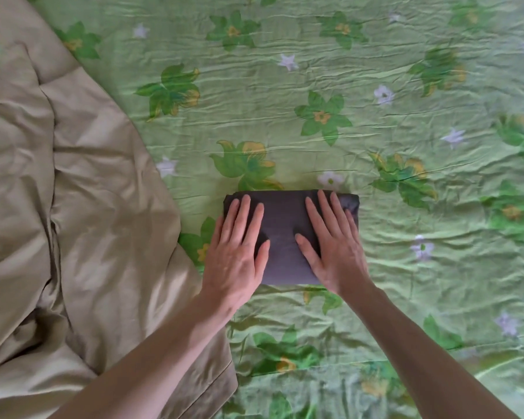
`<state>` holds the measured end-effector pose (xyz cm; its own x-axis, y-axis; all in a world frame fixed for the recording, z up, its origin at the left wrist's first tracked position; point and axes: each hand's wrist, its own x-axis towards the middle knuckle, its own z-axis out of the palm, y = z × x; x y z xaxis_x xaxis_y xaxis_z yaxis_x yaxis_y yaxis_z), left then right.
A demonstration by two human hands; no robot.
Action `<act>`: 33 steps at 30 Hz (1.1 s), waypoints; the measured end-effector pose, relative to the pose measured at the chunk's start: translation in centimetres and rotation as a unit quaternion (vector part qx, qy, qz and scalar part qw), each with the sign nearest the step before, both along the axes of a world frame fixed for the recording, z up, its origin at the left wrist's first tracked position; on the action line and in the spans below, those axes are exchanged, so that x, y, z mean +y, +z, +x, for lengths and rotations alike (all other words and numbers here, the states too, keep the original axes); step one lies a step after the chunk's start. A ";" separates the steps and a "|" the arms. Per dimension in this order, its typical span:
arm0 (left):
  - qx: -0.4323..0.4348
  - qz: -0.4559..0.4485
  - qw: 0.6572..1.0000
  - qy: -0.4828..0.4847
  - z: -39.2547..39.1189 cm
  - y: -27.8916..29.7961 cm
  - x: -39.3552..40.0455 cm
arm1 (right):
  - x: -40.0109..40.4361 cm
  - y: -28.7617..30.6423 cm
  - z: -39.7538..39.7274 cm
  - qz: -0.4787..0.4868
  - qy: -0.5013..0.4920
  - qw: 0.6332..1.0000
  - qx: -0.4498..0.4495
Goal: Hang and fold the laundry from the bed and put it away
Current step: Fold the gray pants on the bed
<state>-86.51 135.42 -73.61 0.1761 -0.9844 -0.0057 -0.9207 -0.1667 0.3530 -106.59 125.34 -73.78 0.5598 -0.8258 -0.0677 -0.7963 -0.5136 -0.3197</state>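
Observation:
A dark grey garment (283, 234), folded into a compact rectangle, lies on the green flowered bedsheet (375, 116) near the middle of the view. My left hand (238, 249) rests flat on its left part with the fingers straight. On the right part my right hand (333, 240) presses down, fingers spread and straight. Both hands cover the garment's side edges; its top edge and middle strip show between them.
A crumpled beige duvet (58, 207) covers the left side of the bed, its edge reaching close to my left wrist. The flowered sheet stretches wrinkled to the right and far side.

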 end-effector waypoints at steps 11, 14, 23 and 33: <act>0.254 0.041 0.915 0.311 -1.1 3.3 0.1 | 1.3 3.1 -0.4 0.167 -0.339 0.897 -0.229; 0.355 0.103 0.851 0.372 -0.7 4.4 -0.8 | 0.6 4.4 -1.3 0.251 -0.384 0.852 -0.252; 0.520 0.134 0.783 0.314 1.7 5.1 -2.5 | -1.3 5.9 -1.1 0.414 -0.346 0.789 -0.294; 0.553 0.059 0.777 0.296 1.1 14.2 0.1 | 1.0 13.3 -2.0 0.419 -0.316 0.759 -0.385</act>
<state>-85.43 135.55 -59.38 0.4208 -0.7141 -0.5595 0.1849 -0.5363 0.8235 -108.60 126.34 -60.50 0.2093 -0.7934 -0.5716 -0.2106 0.5343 -0.8187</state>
